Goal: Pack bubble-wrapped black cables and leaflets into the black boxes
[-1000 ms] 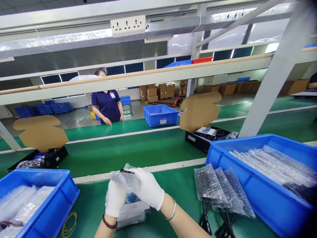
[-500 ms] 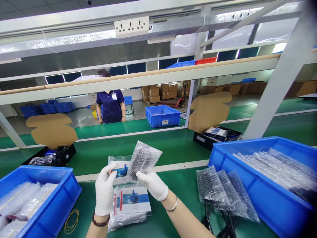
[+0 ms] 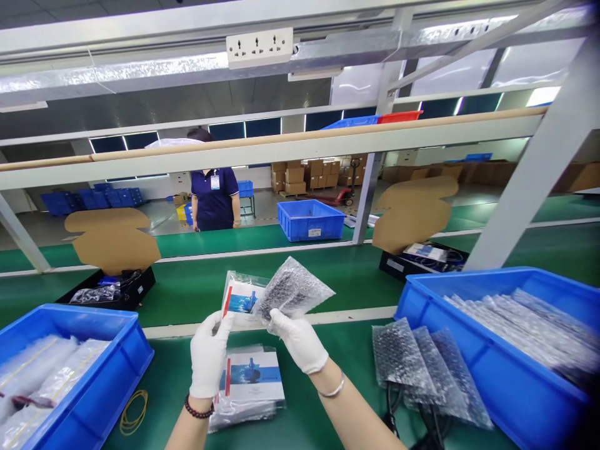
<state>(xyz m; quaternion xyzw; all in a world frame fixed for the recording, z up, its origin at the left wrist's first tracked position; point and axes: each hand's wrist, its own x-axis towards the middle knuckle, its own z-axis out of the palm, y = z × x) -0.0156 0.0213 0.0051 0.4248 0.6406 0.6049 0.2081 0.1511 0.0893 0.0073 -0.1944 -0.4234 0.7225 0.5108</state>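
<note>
My left hand (image 3: 209,353), in a white glove, pinches the lower left edge of a clear-bagged booklet (image 3: 241,299) with a blue picture and red strip. My right hand (image 3: 300,340), also gloved, grips a bubble-wrap pouch (image 3: 297,287) by its lower edge. The pouch overlaps the right side of the held booklet. Below both hands, a stack of bagged booklets (image 3: 253,378) lies on the green work surface (image 3: 337,400). Several bubble-wrap pouches (image 3: 405,356) with black cables lie to the right.
Blue bins stand at the left (image 3: 117,369) and right (image 3: 469,344), holding wrapped items. Open black boxes with cardboard lids sit at the left (image 3: 135,294) and right (image 3: 394,262) of the belt. Rubber bands (image 3: 134,412) lie near the left bin. A person (image 3: 213,200) stands beyond the line.
The held booklet and the pouch have moved up and to the right above the stack. The pouch is tilted further right, and more of the held booklet shows.
</note>
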